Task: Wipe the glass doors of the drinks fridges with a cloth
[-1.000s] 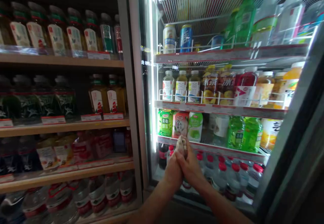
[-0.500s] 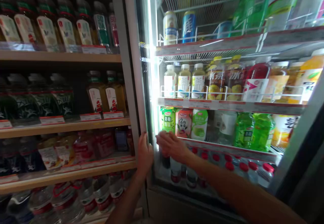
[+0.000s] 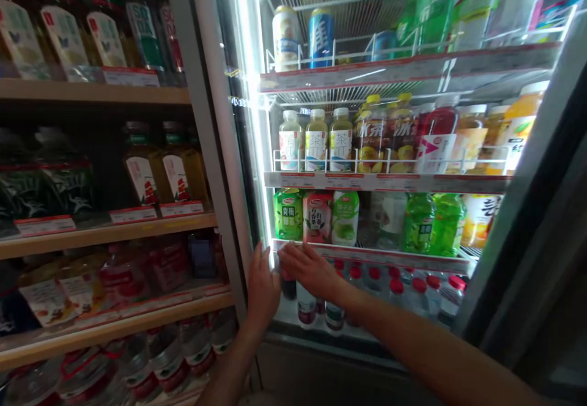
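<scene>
My left hand point(image 3: 262, 284) lies flat, fingers upward, against the inner left edge of the lit drinks fridge point(image 3: 229, 149). My right hand point(image 3: 306, 266) reaches in beside it. Its fingers stretch leftward along the red-and-white price rail point(image 3: 389, 258) of the third shelf, and nothing shows in them. Just above that hand stand a green bottle point(image 3: 288, 213), a pink-labelled bottle point(image 3: 317, 216) and a pale green bottle point(image 3: 345, 216). Below the hand are red-capped water bottles point(image 3: 403, 293). No cloth is visible in either hand.
The fridge's open door frame point(image 3: 527, 222) runs dark down the right. Upper fridge shelves hold cans point(image 3: 321, 36) and tea bottles point(image 3: 316, 140). To the left, wooden shelves point(image 3: 105, 232) carry bottled drinks, with large water bottles point(image 3: 151, 363) at the bottom.
A second ago both hands were clasped together on a white cloth at the rail. They have parted: the left went to the fridge edge, the right onto the rail. The view shifted right.
</scene>
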A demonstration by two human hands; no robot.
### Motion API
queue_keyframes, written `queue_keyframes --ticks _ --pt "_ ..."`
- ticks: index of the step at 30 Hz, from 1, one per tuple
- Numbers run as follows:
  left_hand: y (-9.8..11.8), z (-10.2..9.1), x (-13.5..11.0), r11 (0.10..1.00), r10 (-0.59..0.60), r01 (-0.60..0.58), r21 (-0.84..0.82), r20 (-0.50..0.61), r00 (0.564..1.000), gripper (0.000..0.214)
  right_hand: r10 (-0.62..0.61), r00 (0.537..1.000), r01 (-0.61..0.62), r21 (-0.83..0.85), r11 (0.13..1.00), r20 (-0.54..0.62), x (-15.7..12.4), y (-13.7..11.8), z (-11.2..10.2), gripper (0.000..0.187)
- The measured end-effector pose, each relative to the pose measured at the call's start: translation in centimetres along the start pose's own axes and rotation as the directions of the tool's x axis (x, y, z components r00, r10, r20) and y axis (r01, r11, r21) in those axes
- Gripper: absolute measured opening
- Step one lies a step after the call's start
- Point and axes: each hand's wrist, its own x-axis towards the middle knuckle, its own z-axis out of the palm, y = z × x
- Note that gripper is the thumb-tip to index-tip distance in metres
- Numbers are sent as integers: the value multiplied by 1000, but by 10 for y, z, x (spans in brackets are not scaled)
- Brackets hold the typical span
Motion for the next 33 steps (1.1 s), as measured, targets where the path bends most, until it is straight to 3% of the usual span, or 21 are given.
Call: queue_keyframes --ticks 2,3,5,7,9,11,14,17,20,22,24,26,30,33 --pt "6 -2 -1 997 74 -74 19 -16 997 55 -83 996 83 -31 996 14 -32 -4 0 37" --pt "11 -2 1 994 109 -108 26 -24 994 55 -66 998 66 -64 996 -3 -39 6 -8 38" --pt "25 -2 7 986 164 -163 26 -39 986 54 97 990 -111 -148 983 -98 -35 43 -34 40" --pt "43 3 14 979 205 -205 12 -53 977 55 324 911 -378 -202 903 -254 -23 85 -62 44" --pt "61 11 18 968 249 -249 -1 -57 967 57 424 841 -506 -212 836 -337 -20 107 -78 48" --pt "76 21 17 958 286 -287 -8 -46 957 60 382 885 -442 -217 871 -268 -38 97 -77 47" --pt "89 34 7 952 306 -306 13 -15 952 63 171 984 -177 -165 970 -51 -93 47 -54 41" --pt "92 40 -3 953 299 -300 46 31 954 67 43 998 -38 -119 992 45 -128 25 -48 38" --pt "94 42 -8 955 287 -289 62 35 957 68 190 980 -197 -181 964 -52 -114 60 -68 43" --pt "99 45 -9 956 283 -284 72 19 959 67 335 920 -376 -217 901 -205 -95 90 -83 46" --pt "104 49 -11 949 303 -304 80 21 953 65 409 864 -477 -219 851 -295 -89 101 -87 48" --pt "110 52 -15 939 330 -332 89 37 943 63 401 881 -454 -207 867 -253 -104 86 -81 46" --pt "120 56 -22 922 370 -375 98 66 927 62 277 960 -279 -155 948 -35 -157 38 -65 39" --pt "129 57 -22 912 400 -404 74 68 914 61 318 944 -329 -174 928 -86 -165 51 -78 39"
